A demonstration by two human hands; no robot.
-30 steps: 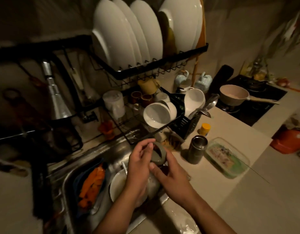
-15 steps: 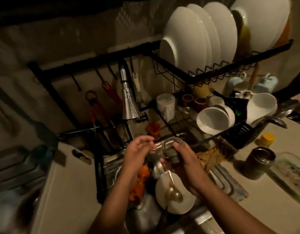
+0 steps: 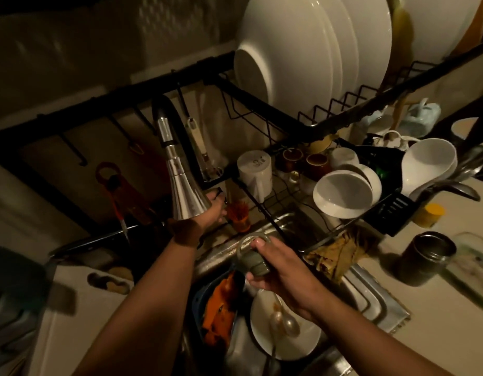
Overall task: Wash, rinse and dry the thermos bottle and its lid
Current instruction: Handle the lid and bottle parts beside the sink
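Observation:
My right hand (image 3: 285,276) grips the grey thermos lid (image 3: 252,263) by its body over the sink; the lid's loop handle points away from me. The steel thermos bottle (image 3: 424,257) stands open and upright on the counter to the right, apart from both hands. My left hand (image 3: 211,213) reaches to the back of the sink, behind the steel tap spray head (image 3: 180,185). Its fingertips are at a dark part by the tap base, and the spray head hides much of the hand.
The sink (image 3: 370,297) holds a white plate (image 3: 289,343) with a spoon and an orange item (image 3: 218,308). A black dish rack (image 3: 289,115) with plates, bowls and cups rises behind. A crumpled cloth (image 3: 338,256) and a glass container (image 3: 473,267) lie near the bottle.
My left hand has let go of the lid and moved away, back behind the tap. My right hand keeps the lid over the sink. The view has swung left.

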